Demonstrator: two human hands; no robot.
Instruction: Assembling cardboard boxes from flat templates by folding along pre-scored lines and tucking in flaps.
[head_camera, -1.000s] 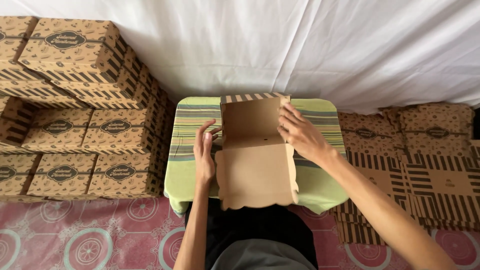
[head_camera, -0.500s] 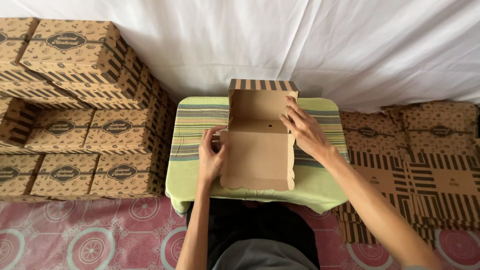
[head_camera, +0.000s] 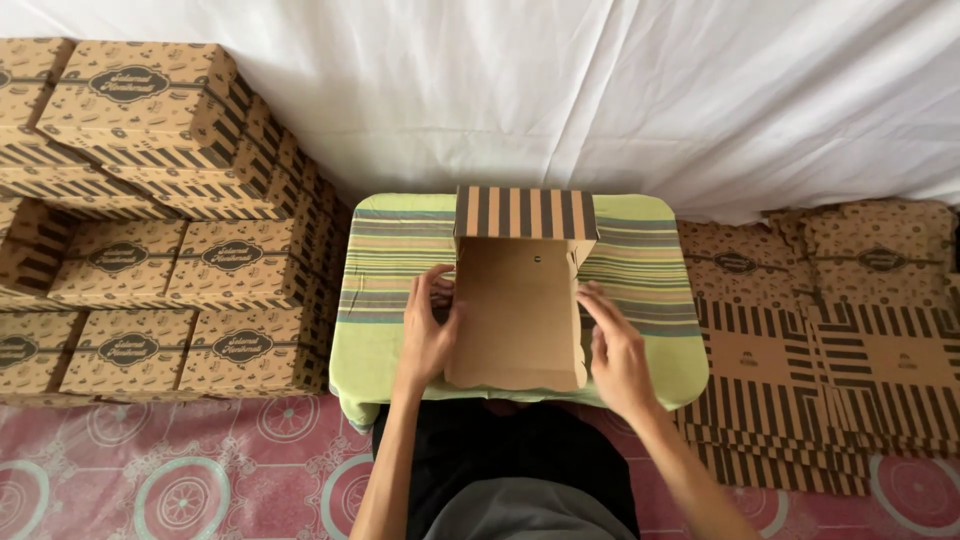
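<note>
**Two hands at the sides of a half-folded cardboard box**

At the far left, a stack of finished brown cardboard boxes (head_camera: 150, 230) printed with black stripes and dark oval labels rises in several rows from the pink patterned floor mat (head_camera: 180, 470) up against the white cloth backdrop (head_camera: 600, 90).

Just right of the stack stands a small low table covered in a green striped cloth (head_camera: 390, 250). On its middle lies the partly folded brown cardboard box (head_camera: 515, 310), plain inner face up, with its far striped panel standing upright and its scalloped near edge at the table's front.

The left hand (head_camera: 428, 335) rests against the box's left side, fingers curled onto the edge of the card, touching rather than clamped around it. The right hand (head_camera: 615, 350) is at the box's right side, its fingers spread and laid on the raised right flap; whether they pinch the flap cannot be told.

Below the table, the person's dark lap shows between the forearms.

At the far right, a pile of flat, unfolded striped cardboard blanks (head_camera: 830, 370) lies on the floor, well apart from the hands.
</note>
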